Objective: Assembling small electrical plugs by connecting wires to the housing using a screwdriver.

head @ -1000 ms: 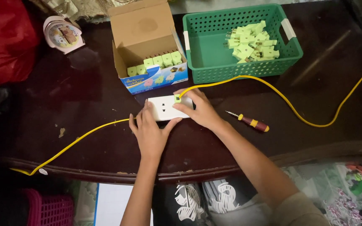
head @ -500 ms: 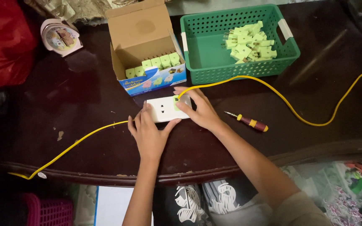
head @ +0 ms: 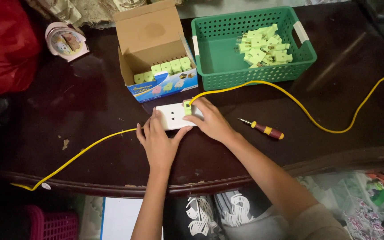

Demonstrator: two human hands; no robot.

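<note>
Probably a home workbench. A dark wooden counter [head: 90, 102] carries a small alarm clock [head: 66, 40] near its far-left corner. A screwdriver [head: 263, 129] lies toward its near edge.

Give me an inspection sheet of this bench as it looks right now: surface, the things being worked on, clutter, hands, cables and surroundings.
Surface: dark wooden table, a few pale scraps at left.
Job's things: white socket strip lying flat with a pale green plug in it; cardboard box open, a row of pale green plugs inside; green basket holding a loose heap of the same.
Clutter: screwdriver right of the hands; small pink clock at far left.
Hands: left hand steadies the strip's near edge; right hand covers its right end by the plug.
Cables: yellow cable runs both ways from the strip across the table.
Surroundings: red bag at left; pink basket below the table edge.
</note>
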